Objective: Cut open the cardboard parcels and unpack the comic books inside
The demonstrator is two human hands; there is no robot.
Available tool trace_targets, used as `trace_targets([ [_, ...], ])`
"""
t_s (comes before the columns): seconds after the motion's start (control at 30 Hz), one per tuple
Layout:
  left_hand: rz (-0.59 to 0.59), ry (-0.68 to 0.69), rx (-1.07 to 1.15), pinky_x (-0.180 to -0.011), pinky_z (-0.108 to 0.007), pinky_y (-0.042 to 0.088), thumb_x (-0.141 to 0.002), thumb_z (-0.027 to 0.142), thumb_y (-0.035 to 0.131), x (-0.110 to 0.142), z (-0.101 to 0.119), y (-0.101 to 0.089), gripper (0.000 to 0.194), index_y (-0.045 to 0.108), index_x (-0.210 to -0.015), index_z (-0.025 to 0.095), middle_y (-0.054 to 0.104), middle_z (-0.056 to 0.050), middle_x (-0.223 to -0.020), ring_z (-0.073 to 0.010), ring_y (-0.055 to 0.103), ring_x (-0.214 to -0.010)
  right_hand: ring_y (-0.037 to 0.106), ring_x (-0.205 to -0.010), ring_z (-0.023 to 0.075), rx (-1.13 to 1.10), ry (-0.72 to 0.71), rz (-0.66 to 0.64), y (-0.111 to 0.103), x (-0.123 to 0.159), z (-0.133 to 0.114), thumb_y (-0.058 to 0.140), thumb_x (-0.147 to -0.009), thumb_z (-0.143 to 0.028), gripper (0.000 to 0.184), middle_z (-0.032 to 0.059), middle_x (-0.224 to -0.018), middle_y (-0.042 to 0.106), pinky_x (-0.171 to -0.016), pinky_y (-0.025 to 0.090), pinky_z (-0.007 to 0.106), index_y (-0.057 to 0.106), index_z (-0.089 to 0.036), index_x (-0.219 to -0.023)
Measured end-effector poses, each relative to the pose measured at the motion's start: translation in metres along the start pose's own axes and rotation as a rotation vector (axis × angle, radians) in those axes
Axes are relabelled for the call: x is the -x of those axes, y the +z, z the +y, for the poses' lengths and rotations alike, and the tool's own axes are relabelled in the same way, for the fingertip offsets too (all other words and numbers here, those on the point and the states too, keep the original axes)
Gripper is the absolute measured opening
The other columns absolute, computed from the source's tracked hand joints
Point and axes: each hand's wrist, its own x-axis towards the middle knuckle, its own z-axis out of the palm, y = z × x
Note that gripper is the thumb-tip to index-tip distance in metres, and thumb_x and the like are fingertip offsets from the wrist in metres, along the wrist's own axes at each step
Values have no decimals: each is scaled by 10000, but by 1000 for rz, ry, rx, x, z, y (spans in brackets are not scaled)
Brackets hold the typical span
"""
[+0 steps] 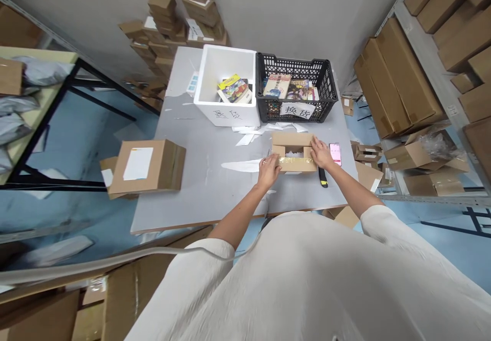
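Note:
A small cardboard box (296, 165) lies on the grey table with its top flaps partly spread. Through the gap between the flaps some whitish contents show, too small to make out. My left hand (268, 171) grips the box's left end, fingers bent over the edge. At the opposite end my right hand (321, 153) holds the right side by the flap. Just right of the box, near my right wrist, lies a black and yellow utility knife (323, 179). A phone (335, 154) with a pink screen rests beyond it.
Behind the box stand a white foam bin (226, 114) and a black plastic crate (297, 107), both with books inside. Torn white paper (249, 135) lies before them. A larger carton (143, 169) sits at the table's left edge. Shelves of cartons (406, 85) flank the right.

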Motion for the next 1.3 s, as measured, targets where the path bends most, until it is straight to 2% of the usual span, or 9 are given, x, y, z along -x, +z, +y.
trace_targets([
  [0.2,-13,-39,-42,-1367,-661,262,-1023,237,548,0,5,-5,558,617,-1575,271,669,-167,-1597,-373,561,-1557,574,-1496,468,10,104,-107,-4,-21,-2,446,-1153,-597,546,131,-1687,646,-1232,438,728,749,-275,-1474],
  [0.33,42,-20,-54,-1361,-635,253,-1017,270,613,0,13,-15,511,638,-1527,262,702,-167,-1516,-368,568,-1529,528,-1593,427,47,141,-204,-14,-25,-6,346,-1174,-572,643,109,-1769,571,-1306,418,668,667,-242,-1624],
  [0.47,105,13,-32,-1349,-566,273,-1126,331,502,9,20,-25,323,712,-1359,255,793,-117,-1270,-303,686,-1333,477,-1654,403,101,123,-273,-21,-24,-9,358,-1152,-509,669,96,-1831,489,-1349,396,617,588,-210,-1705],
  [0.6,28,74,-42,-1332,-545,296,-1135,286,463,23,16,-28,303,759,-1194,269,805,-62,-1087,-255,730,-1139,487,-1624,457,160,136,-290,-18,-18,-18,444,-1104,-538,752,126,-1881,392,-1306,426,637,487,-180,-1764],
  [0.73,-160,193,-122,-1274,-551,389,-1057,301,626,29,9,-27,263,756,-1283,265,758,-123,-1344,-314,654,-1345,418,-1653,473,206,159,-281,-9,-12,-30,561,-1044,-650,903,169,-1913,298,-1308,402,623,408,-158,-1785],
  [0.87,-294,311,-264,-1317,-598,350,-973,205,704,21,13,-21,518,673,-1488,257,620,-176,-1614,-360,499,-1573,353,-1675,468,245,184,-266,-3,-10,-39,594,-1017,-698,966,194,-1915,272,-1322,352,624,373,-149,-1781],
  [1.0,-366,387,-379,-1361,-673,269,-917,131,717,8,26,-16,737,575,-1627,262,521,-191,-1752,-392,355,-1703,344,-1667,468,287,206,-262,0,-10,-43,604,-1008,-738,1008,216,-1905,277,-1328,320,619,345,-151,-1786],
  [1.13,-342,335,-424,-1393,-760,145,-926,190,747,8,31,-22,765,557,-1663,271,510,-195,-1777,-426,280,-1753,345,-1664,465,306,217,-255,2,-9,-45,603,-1017,-717,1009,223,-1901,279,-1327,312,628,303,-162,-1804],
  [1.3,-199,191,-426,-1388,-787,118,-979,330,758,31,23,-37,832,464,-1755,274,379,-211,-1866,-464,220,-1775,319,-1682,460,303,257,-270,6,-6,-47,631,-1001,-714,1060,220,-1908,252,-1344,289,632,240,-181,-1830],
])
